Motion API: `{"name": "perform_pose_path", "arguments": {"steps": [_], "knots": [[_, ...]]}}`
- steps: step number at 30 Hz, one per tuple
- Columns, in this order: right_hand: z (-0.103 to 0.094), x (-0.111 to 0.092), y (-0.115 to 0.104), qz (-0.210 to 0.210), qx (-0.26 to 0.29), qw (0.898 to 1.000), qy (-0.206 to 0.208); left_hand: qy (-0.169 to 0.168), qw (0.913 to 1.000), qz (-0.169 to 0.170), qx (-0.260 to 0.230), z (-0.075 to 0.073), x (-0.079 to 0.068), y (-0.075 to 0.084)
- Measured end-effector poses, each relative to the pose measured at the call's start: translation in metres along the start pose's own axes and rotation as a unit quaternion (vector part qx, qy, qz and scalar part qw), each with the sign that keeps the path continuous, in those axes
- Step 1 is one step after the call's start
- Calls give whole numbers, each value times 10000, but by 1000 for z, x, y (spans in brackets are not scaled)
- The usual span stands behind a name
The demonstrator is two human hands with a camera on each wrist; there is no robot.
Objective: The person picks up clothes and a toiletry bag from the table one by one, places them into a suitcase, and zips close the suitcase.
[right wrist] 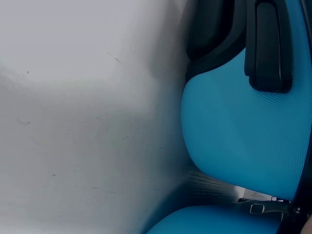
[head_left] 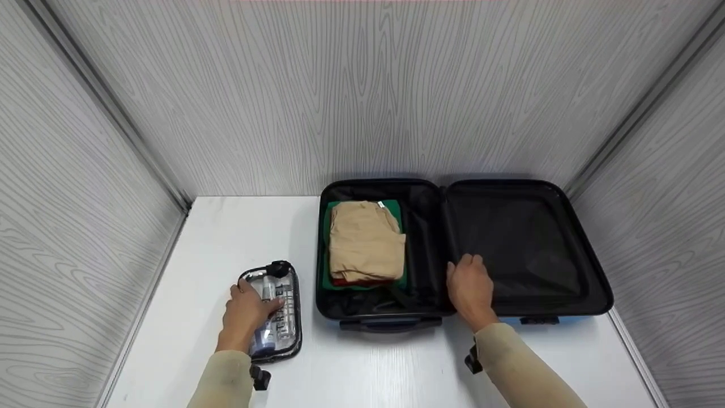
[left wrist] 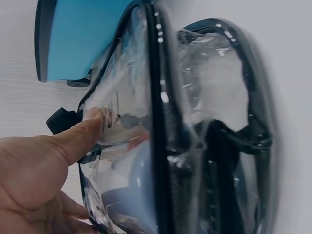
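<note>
Gripping the clear pouch [head_left: 286, 326] left of the suitcase [head_left: 527, 243] with the left hand [head_left: 246, 311], thumb pressed on its printed face and fingers around its edge. Probably light, slick and floppy, with loose bottles [head_left: 265, 338] likely to shift inside; best held by the stiffer black piping. Resting the right hand [head_left: 470, 286] at the suitcase's hinge side; cannot tell whether clenched on the rim. Beyond, inside black lining and a hard, ribbed blue shell: soft, folded beige garment [head_left: 367, 243] atop green cloth [head_left: 392, 207]. Farthest, grey wood-grain wall [head_left: 368, 102].
</note>
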State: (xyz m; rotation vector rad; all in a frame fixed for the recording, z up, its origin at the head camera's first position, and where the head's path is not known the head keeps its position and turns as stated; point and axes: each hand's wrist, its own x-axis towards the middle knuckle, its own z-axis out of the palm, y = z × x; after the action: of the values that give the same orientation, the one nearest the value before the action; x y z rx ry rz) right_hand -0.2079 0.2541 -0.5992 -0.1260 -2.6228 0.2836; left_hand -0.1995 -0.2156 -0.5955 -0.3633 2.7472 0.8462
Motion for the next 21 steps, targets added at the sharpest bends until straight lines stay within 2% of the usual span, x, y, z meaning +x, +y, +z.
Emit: {"name": "perform_pose_path", "arguments": {"steps": [4,8,16,21], "knots": [[0,0,0,-7,-39,10000,50,145,9998,39,-151,4,5,1],[-1,-1,-2,50,40,10000,-3,178,9994,0,-294,3,0,-3],[-3,0,-1,134,96,9998,-114,-511,9983,-281,87,-17,-17,-14],[-3,0,0,178,149,9994,-262,-592,9977,-322,7,-22,-21,-21]]}}
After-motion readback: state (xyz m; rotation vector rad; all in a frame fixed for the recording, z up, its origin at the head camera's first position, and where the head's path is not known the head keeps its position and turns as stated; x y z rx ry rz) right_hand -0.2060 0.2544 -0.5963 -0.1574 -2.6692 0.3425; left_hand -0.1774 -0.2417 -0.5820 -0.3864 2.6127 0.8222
